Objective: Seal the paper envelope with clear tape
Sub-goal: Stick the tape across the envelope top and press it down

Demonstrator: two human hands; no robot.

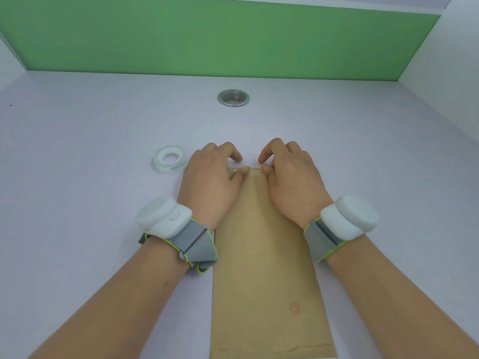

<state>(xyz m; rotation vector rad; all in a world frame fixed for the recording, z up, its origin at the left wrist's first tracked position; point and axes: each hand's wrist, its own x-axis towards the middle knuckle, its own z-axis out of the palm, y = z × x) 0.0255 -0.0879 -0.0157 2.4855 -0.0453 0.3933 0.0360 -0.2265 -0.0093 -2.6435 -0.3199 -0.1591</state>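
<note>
Left hand (pixel 210 182) and right hand (pixel 290 182) press their thumbs onto the clear tape strip (pixel 255 173), bonding it across the kraft envelope (pixel 264 268) mouth; the other fingers (pixel 234 154) arch loosely, gripping nothing.

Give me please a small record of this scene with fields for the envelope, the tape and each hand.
envelope: brown paper envelope lying flat on the pale table, its length running away from the person
strip: short clear strip across the envelope's far end
left: left hand presses its thumb on the strip's left end
right: right hand presses its thumb on the strip's right end
roll: clear tape roll with white core, flat, left of the left hand, apart from it
other: round metal ring set in the table farther back
</note>
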